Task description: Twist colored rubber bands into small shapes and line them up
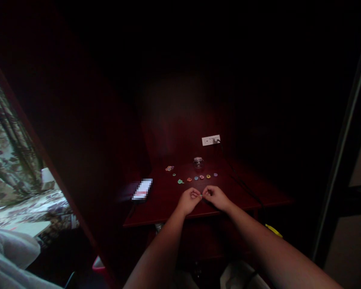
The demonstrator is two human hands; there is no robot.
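Observation:
My left hand and my right hand meet over the front part of a dark red desk. Both are closed in a pinch, fingertips almost touching, around a tiny pale thing too small to make out. Just beyond them runs a row of small coloured ring-like bands, with green, orange, blue, pink, yellow and purple groups. One small green ring lies behind the row. Farther back is a mixed pile of bands.
A small clear lidded jar stands at the back of the desk. To the left lies a lit phone. A wall socket holds a plug, whose black cable trails down the right side. Dark panels enclose the desk.

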